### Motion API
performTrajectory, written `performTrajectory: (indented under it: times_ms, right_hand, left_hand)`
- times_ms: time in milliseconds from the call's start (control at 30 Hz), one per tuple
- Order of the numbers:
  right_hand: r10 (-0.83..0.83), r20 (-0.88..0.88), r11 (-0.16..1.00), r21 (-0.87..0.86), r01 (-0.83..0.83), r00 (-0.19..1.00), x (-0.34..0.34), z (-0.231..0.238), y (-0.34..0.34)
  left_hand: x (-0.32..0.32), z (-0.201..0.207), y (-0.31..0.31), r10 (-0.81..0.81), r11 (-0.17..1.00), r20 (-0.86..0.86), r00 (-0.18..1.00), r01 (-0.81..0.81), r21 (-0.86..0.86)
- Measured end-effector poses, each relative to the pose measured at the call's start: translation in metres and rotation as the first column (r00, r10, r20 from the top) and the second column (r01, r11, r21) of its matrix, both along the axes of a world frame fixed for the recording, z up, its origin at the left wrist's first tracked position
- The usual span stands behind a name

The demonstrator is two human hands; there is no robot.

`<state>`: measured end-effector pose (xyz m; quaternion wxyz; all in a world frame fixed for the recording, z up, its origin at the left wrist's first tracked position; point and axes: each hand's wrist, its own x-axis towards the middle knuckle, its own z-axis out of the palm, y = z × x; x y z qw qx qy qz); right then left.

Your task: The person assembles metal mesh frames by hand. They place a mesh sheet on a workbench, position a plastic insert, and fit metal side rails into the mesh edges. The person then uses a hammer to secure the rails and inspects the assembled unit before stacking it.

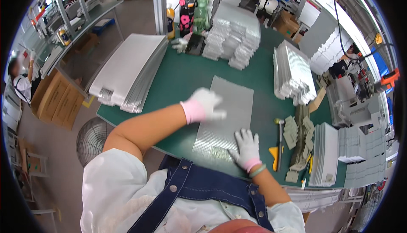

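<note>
A flat grey sheet with fine ribs (233, 101) lies on the green worktable in front of me. Over its left half is my left hand (205, 105) in a white glove with a pink cuff; its fingers are spread, slightly blurred, and hold nothing. Whether that hand touches the sheet I cannot tell. My right hand (247, 149), gloved the same way, rests with fingers apart at the sheet's near right edge. Between that hand and the sheet's near end shows a pale greenish patch (220, 153), too unclear to name.
Stacked white panels (131, 59) stand at the table's left. Clear-wrapped silvery stacks (233, 31) sit at the back, more ribbed parts (293, 72) at the right. A hammer (279, 142), yellow tool (274, 156) and beige plastic pieces (291, 132) lie right of my right hand.
</note>
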<state>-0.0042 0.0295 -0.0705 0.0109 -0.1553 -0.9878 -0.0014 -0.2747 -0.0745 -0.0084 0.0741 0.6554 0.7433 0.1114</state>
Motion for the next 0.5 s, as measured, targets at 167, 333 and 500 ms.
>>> performTrajectory:
  times_ms: [167,333,500]
  right_hand:
    - [0.000,-0.039,0.997,-0.080,-0.003,0.999,-0.003,0.003,0.007]
    - [0.009,-0.043,0.991,-0.133,-0.015,0.999,-0.004,-0.005,0.016]
    - [-0.012,-0.056,0.991,-0.132,0.004,0.998,-0.004,-0.012,0.021]
  left_hand:
    - [-0.138,0.103,0.117,0.447,0.571,0.115,0.887,-0.382,0.727]
    - [-0.205,0.146,0.203,0.716,0.650,0.163,0.679,-0.733,0.200]
    - [-0.200,0.145,0.236,0.755,0.656,-0.069,0.652,-0.753,0.057]
